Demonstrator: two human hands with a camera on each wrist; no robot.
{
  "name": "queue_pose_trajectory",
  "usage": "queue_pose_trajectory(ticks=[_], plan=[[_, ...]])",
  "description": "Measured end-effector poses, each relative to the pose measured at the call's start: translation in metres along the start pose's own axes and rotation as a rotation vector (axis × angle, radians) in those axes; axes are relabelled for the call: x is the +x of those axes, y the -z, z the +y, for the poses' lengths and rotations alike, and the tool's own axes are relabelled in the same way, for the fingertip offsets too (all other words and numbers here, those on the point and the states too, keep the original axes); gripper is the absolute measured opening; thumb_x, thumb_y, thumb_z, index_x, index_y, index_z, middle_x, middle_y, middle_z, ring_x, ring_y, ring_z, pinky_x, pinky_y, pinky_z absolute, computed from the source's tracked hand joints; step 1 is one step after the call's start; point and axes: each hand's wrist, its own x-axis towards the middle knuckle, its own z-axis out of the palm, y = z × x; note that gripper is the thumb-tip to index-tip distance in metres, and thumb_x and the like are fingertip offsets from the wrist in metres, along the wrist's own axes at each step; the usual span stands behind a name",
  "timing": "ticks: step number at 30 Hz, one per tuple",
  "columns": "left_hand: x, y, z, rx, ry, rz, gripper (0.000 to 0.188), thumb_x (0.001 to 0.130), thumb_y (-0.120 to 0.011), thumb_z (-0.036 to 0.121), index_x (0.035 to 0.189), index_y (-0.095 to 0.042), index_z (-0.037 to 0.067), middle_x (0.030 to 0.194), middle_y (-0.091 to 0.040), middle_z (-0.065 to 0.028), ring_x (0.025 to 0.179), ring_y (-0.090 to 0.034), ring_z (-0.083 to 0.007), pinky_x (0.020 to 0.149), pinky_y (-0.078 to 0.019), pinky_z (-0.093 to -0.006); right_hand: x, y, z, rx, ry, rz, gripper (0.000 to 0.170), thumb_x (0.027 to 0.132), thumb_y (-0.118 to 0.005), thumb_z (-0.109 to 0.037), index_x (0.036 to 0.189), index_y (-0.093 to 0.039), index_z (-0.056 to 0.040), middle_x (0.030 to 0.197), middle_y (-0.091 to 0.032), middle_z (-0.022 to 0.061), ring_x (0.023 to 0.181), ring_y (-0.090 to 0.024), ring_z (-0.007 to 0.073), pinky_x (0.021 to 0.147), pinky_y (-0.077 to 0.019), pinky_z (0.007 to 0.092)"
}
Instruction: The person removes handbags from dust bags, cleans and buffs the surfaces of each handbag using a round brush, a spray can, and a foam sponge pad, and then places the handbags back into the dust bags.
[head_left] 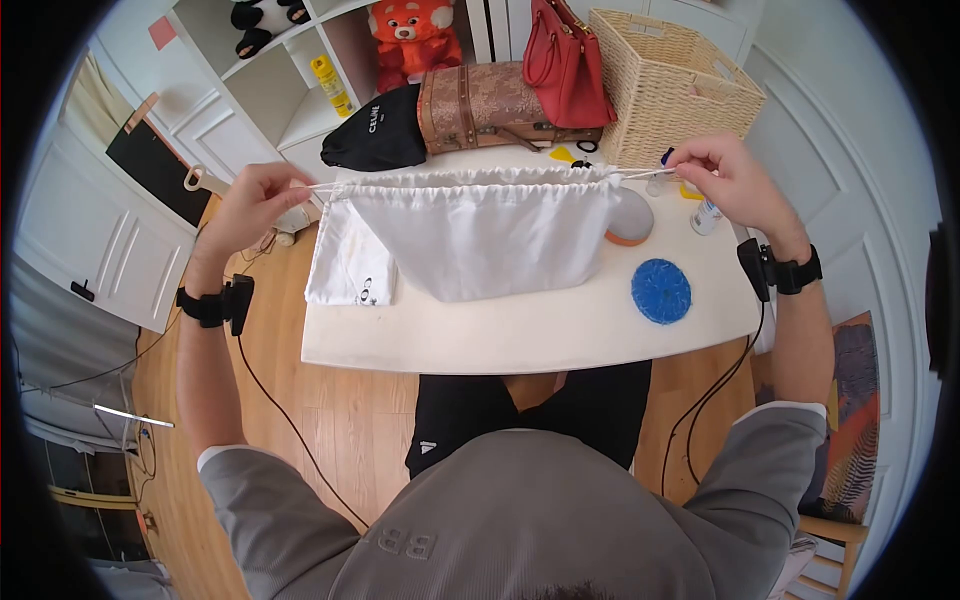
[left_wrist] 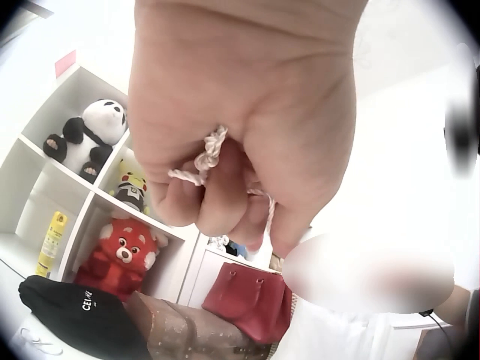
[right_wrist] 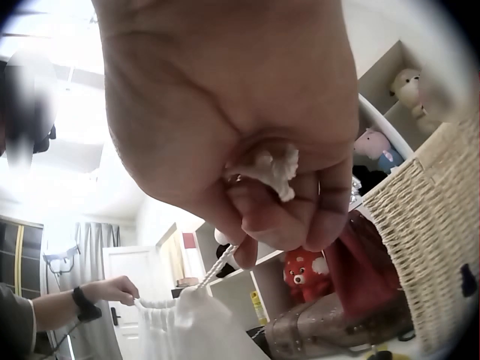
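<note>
A white drawstring bag point(head_left: 490, 240) hangs between both hands above the table, its gathered mouth partly parted and stretched sideways. My left hand point(head_left: 262, 205) grips the drawstring at the bag's left end; in the left wrist view the knotted white cord point(left_wrist: 212, 150) pokes out from the curled fingers. At the other end, my right hand point(head_left: 735, 185) holds the opposite drawstring, and its frayed cord end point(right_wrist: 279, 171) shows against the palm in the right wrist view. Folded white cloth with small dark print point(head_left: 345, 265) lies on the table, partly behind the bag's left side.
The white table point(head_left: 520, 340) carries a blue round disc point(head_left: 661, 291) and a grey round object point(head_left: 630, 217) at right. Along the back stand a black cloth bag point(head_left: 375, 132), a brown patterned case point(head_left: 475, 105), a red handbag point(head_left: 566, 65) and a wicker basket point(head_left: 665, 90).
</note>
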Motion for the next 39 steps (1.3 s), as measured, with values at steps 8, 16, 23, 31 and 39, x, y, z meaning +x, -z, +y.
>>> queue_pose_trajectory(ticks=[8,16,23,31,39], plan=[[-0.061,0.019,-0.134,0.095,0.067,0.000,0.023,0.100,-0.068,0.014,0.084,-0.071,-0.002,0.067,-0.056,0.0013,0.063,-0.046,-0.0089,0.057,-0.0369,-0.0304,-0.054,0.054,0.095,-0.561,0.037,0.124,0.007,0.098,-0.061,-0.002,0.097,-0.064,0.0050,0.080,-0.064,0.0172,0.068,-0.053,0.0222,0.066,-0.0462,0.0345],[-0.063,-0.006,-0.141,0.087,0.237,-0.031,0.027,0.102,-0.067,0.016,0.081,-0.068,0.000,0.065,-0.046,0.0033,0.064,-0.042,-0.0085,0.058,-0.0337,-0.0301,-0.074,0.045,0.091,-0.399,-0.205,0.059,0.011,0.099,-0.061,-0.002,0.093,-0.060,0.0063,0.074,-0.057,0.0120,0.070,-0.052,0.0181,0.068,-0.0452,0.0328],[-0.070,0.017,-0.136,-0.150,0.194,0.003,0.035,0.106,-0.066,0.024,0.078,-0.067,0.003,0.066,-0.044,0.0068,0.060,-0.035,-0.0043,0.055,-0.0256,-0.0260,-0.083,0.062,0.088,-0.216,-0.308,-0.013,0.014,0.101,-0.059,-0.003,0.087,-0.061,0.0003,0.071,-0.052,-0.0022,0.066,-0.046,0.0083,0.060,-0.0395,0.0265],[-0.004,0.010,-0.093,-0.373,0.228,0.363,0.031,0.107,-0.062,0.028,0.089,-0.069,0.004,0.069,-0.051,0.0069,0.062,-0.046,-0.0033,0.055,-0.0326,-0.0200,-0.021,0.046,0.095,-0.178,-0.223,0.255,0.014,0.099,-0.063,-0.007,0.091,-0.069,0.0025,0.071,-0.061,0.0042,0.063,-0.054,0.0115,0.059,-0.0442,0.0305],[0.138,-0.117,0.005,-0.089,-0.080,-0.391,0.058,0.109,-0.054,0.049,0.132,-0.069,-0.002,0.126,-0.074,-0.0200,0.126,-0.065,-0.0292,0.110,-0.0481,-0.0383,0.141,-0.117,0.022,-0.192,0.099,0.053,0.014,0.092,-0.071,-0.013,0.096,-0.080,-0.0028,0.093,-0.076,0.0172,0.092,-0.072,0.0308,0.084,-0.0557,0.0405]])
